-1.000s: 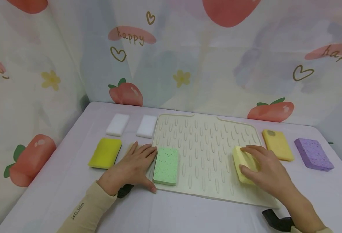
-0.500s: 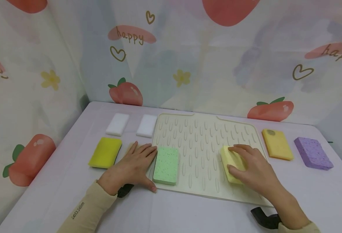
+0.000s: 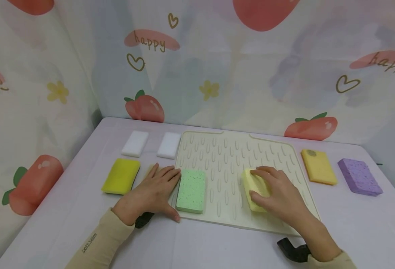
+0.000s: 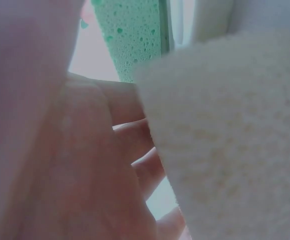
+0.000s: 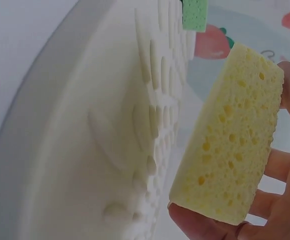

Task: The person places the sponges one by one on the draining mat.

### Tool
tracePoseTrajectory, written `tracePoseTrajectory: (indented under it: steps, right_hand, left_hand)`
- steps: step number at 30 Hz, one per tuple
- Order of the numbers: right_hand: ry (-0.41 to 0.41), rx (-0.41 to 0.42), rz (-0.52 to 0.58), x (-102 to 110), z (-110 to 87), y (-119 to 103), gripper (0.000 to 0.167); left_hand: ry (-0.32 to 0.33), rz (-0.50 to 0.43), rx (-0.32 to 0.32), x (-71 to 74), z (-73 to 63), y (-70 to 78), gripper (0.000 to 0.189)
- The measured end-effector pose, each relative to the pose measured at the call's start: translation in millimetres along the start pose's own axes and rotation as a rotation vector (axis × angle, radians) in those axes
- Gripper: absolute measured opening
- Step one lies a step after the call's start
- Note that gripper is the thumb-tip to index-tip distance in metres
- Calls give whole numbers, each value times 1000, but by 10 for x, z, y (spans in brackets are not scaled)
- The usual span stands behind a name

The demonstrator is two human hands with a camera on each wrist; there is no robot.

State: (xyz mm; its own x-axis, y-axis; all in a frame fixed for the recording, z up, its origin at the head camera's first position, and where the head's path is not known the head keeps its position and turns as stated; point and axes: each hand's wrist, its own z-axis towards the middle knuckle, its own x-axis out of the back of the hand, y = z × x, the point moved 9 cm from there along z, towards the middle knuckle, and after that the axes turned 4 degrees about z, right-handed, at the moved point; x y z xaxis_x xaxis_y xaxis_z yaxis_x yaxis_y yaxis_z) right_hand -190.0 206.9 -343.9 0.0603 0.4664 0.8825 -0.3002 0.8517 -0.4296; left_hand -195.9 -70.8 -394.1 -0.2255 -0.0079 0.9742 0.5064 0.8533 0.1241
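My right hand (image 3: 279, 194) grips a pale yellow sponge (image 3: 254, 188) by its sides, thumb on the near part and fingers farther back. The right wrist view shows the sponge's (image 5: 235, 135) porous face just over a cream ridged mat (image 3: 224, 157). A speckled light green sponge (image 3: 191, 190) lies on the mat's left part. Beside it my left hand (image 3: 150, 196) rests with straight, spread fingers at the mat's left edge. A beige porous sponge (image 4: 230, 135) fills much of the left wrist view, in front of the fingers; in the head view that hand mostly hides it.
Two white sponges (image 3: 135, 144) and a bright yellow sponge (image 3: 121, 176) lie left of the mat. On the right are an orange-yellow sponge (image 3: 318, 168) with a dark spot and a purple sponge (image 3: 360, 177). A printed curtain (image 3: 217, 56) stands behind the table.
My right hand has moved left across the mat with the pale yellow sponge, closer to the green sponge. The left hand and the other sponges stay where they were.
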Motion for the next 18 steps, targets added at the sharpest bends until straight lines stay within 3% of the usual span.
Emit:
tracePoseTrajectory:
  steps: [18]
  right_hand:
    - [8,29,8,-198,65,-280,45]
  left_hand:
    - [1,-4,5,20,-11,14,126]
